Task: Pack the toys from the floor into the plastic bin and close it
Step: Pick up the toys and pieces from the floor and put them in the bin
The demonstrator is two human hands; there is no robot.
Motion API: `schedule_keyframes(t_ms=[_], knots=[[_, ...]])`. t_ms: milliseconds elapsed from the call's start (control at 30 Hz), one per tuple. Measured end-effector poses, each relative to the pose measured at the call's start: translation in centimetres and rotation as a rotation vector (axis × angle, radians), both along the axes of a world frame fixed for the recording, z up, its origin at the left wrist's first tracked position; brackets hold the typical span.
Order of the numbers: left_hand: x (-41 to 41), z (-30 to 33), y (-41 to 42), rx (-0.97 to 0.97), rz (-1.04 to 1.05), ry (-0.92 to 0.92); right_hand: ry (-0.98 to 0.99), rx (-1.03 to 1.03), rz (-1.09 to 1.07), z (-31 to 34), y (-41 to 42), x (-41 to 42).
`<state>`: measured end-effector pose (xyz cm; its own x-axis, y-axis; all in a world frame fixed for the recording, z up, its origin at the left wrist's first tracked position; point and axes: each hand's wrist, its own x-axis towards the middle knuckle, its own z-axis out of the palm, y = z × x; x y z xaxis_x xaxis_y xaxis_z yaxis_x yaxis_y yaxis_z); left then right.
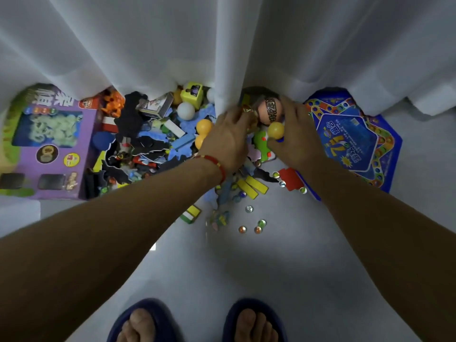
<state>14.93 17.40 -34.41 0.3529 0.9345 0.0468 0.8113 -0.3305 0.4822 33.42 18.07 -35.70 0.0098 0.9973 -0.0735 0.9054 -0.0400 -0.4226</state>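
A heap of toys (158,141) lies on the pale floor at the foot of a white curtain. My left hand (228,138) reaches into the heap with fingers curled round small gold-coloured pieces (248,111). My right hand (296,137) pinches a yellow ball (275,130) and touches a peach egg-shaped toy (270,112) with a dark patterned band. Other yellow balls (204,126) and a white ball (185,111) lie just left of my left hand. No plastic bin is in view.
A purple toy box (53,149) lies at the left, a blue star-shaped game board (350,141) at the right. Yellow blocks (251,185), a red block (290,177) and several marbles (249,209) are scattered nearer me. The curtain (227,45) hangs over the heap. My sandalled feet (197,322) stand below.
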Motion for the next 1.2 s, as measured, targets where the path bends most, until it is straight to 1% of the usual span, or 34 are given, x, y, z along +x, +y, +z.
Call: schedule_keyframes(t_ms=[100, 167, 233, 300, 367, 467, 567, 633, 700, 733, 800, 833, 867, 933, 1000, 1033, 1100, 1200], knots=[[1.4, -0.4, 2.2, 0.058, 0.017, 0.081, 0.049, -0.02, 0.021, 0.1, 1.2, -1.3], [1.9, -0.8, 3.3, 0.09, 0.033, 0.167, 0.06, -0.003, -0.015, 0.0, 1.6, -1.8], [2.1, -1.3, 4.3, 0.069, 0.051, 0.215, 0.061, 0.034, -0.053, 0.0, 2.0, -1.9], [2.0, -1.6, 5.1, 0.006, 0.059, 0.2, 0.028, 0.055, -0.064, 0.2, 2.4, -2.1], [1.8, -1.3, 5.5, 0.021, 0.046, 0.143, 0.011, 0.057, -0.063, 0.5, 2.8, -2.5], [1.0, 0.2, 4.4, 0.12, 0.064, -0.058, 0.023, 0.094, -0.065, 1.2, 2.4, -3.1], [-0.3, 2.6, 1.4, 0.04, 0.2, -0.183, 0.152, 0.171, -0.141, 3.8, 1.2, -3.1], [-1.6, 4.7, -1.4, -0.066, 0.321, -0.252, 0.31, 0.115, -0.195, 6.6, 0.0, -3.2], [-3.6, 7.8, -4.8, -0.261, 0.432, -0.394, 0.529, -0.035, -0.249, 9.8, -1.4, -3.8], [-5.0, 9.7, -6.9, -0.403, 0.501, -0.537, 0.636, -0.124, -0.282, 11.4, -2.2, -4.5], [-8.4, 13.8, -11.4, -0.684, 0.639, -0.882, 0.822, -0.349, -0.323, 14.9, -4.3, -6.7], [-10.6, 15.9, -13.9, -0.767, 0.69, -1.033, 0.902, -0.487, -0.325, 16.9, -5.5, -8.3], [-12.9, 17.8, -16.3, -0.806, 0.739, -1.135, 0.977, -0.627, -0.312, 18.9, -6.8, -10.2], [-18.0, 21.4, -21.1, -0.765, 0.88, -1.289, 1.023, -0.818, -0.212, 23.2, -9.4, -14.5], [-23.2, 24.3, -25.4, -0.629, 1.041, -1.346, 1.001, -0.896, -0.049, 27.1, -12.1, -20.1], [-25.7, 25.5, -27.5, -0.562, 1.103, -1.37, 1.001, -0.911, 0.031, 28.8, -13.6, -23.2], [-29.8, 28.1, -31.2, -0.504, 1.205, -1.459, 1.044, -0.93, 0.144, 31.9, -16.5, -29.4], [-34.2, 30.5, -34.5, -0.49, 1.33, -1.615, 1.029, -0.875, 0.201, 35.6, -20.1, -36.2]])
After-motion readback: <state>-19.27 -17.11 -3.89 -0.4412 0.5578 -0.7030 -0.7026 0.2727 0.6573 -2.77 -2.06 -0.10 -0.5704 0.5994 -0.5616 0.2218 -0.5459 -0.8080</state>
